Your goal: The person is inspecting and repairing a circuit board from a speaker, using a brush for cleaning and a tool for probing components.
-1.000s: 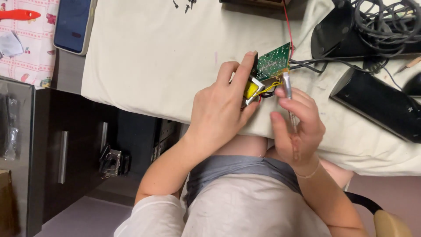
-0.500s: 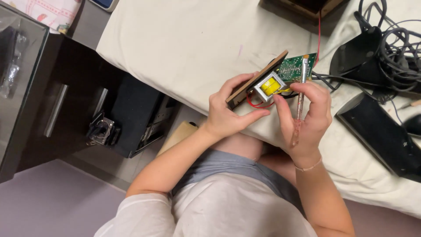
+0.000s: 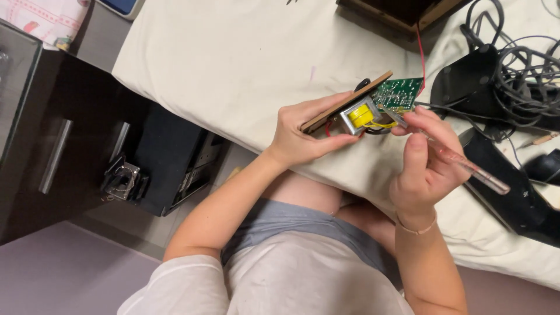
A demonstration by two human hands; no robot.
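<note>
A: The left hand (image 3: 300, 137) is closed around a thin wooden panel (image 3: 344, 111) that carries a yellow-wound transformer (image 3: 360, 115) and a green circuit board (image 3: 398, 93), holding it tilted just above the near edge of the bed. The right hand (image 3: 426, 166) pinches a clear-handled screwdriver (image 3: 461, 163), tip at the transformer.

B: Risks?

A: I'd judge the tip could slip and scratch the board or snag the red wire (image 3: 421, 58); the panel is only edge-gripped.

B: Surroundings?

A: Cream sheet (image 3: 233, 64), tangled black cables (image 3: 513, 64) far right, dark cabinet (image 3: 64, 146) left.
</note>
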